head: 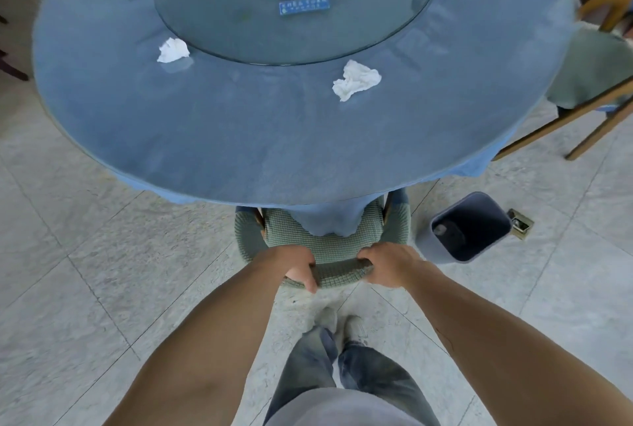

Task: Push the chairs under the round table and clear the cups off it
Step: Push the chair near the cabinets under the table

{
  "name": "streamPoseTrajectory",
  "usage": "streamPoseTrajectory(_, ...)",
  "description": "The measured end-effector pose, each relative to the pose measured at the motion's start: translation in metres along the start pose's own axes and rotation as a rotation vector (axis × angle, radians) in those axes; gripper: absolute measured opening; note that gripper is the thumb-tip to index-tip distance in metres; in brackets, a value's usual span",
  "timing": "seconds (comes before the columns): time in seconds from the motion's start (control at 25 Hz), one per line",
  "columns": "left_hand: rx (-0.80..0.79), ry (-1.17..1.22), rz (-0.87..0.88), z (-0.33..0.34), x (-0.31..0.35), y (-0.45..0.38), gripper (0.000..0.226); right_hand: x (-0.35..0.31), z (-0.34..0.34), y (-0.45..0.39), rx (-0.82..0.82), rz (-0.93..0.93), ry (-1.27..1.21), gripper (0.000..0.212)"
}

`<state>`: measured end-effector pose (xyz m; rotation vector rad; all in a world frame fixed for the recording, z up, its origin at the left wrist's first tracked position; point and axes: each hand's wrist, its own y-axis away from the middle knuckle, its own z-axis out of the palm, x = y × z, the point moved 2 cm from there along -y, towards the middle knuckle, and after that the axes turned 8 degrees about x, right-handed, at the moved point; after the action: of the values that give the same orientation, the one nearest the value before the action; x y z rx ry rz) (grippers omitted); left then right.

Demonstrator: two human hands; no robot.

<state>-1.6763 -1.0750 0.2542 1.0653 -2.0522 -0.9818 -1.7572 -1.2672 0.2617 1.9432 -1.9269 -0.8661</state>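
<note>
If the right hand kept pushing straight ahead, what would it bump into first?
The right hand already has its grip on the chair back. Straight ahead, probably the hanging blue tablecloth over the seat, below the round table's edge.

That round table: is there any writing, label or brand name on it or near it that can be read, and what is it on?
Blue label on the glass turntable: two lines of pale characters, too blurred to read.
Nothing else in view bears text: no writing shows on the crumpled tissues, the bin or the chair.
</note>
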Motion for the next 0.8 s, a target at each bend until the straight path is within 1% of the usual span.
streamPoseTrajectory(0.08,-0.029,-0.075,0.061,-0.015,0.013,-0.001,0.069,0.008,-0.007,0.011,0.022,0.077,-0.042,0.042)
streamPoseTrajectory(0.16,-0.032,-0.095,0.103,-0.028,0.03,-0.005,0.068,0.021,-0.011,0.024,0.044,0.158,-0.074,0.047)
streamPoseTrajectory(0.24,0.0,-0.153,0.152,-0.042,0.051,-0.008,0.065,0.036,-0.015,0.042,0.065,0.246,-0.11,0.05)
streamPoseTrajectory(0.28,0.016,-0.218,0.187,-0.049,0.065,-0.009,0.062,0.045,-0.017,0.055,0.073,0.291,-0.13,0.05)
streamPoseTrajectory(0.36,0.049,-0.324,0.274,-0.06,0.095,-0.016,0.052,0.067,-0.016,0.081,0.081,0.375,-0.169,0.049)
streamPoseTrajectory(0.4,0.063,-0.346,0.314,-0.067,0.114,-0.022,0.045,0.081,-0.014,0.095,0.092,0.421,-0.194,0.048)
streamPoseTrajectory(0.48,0.092,-0.379,0.378,-0.076,0.156,-0.03,0.043,0.111,-0.008,0.127,0.132,0.534,-0.252,0.048)
streamPoseTrajectory(0.6,0.085,-0.445,0.468,-0.078,0.227,-0.032,0.061,0.156,0.009,0.176,0.164,0.687,-0.333,0.046)
streamPoseTrajectory(0.64,0.073,-0.469,0.5,-0.077,0.252,-0.032,0.063,0.172,0.016,0.192,0.175,0.729,-0.36,0.045)
streamPoseTrajectory(0.72,0.052,-0.529,0.545,-0.072,0.304,-0.036,0.059,0.205,0.028,0.223,0.202,0.803,-0.41,0.044)
streamPoseTrajectory(0.8,0.033,-0.613,0.574,-0.068,0.355,-0.042,0.048,0.238,0.038,0.252,0.223,0.857,-0.45,0.045)
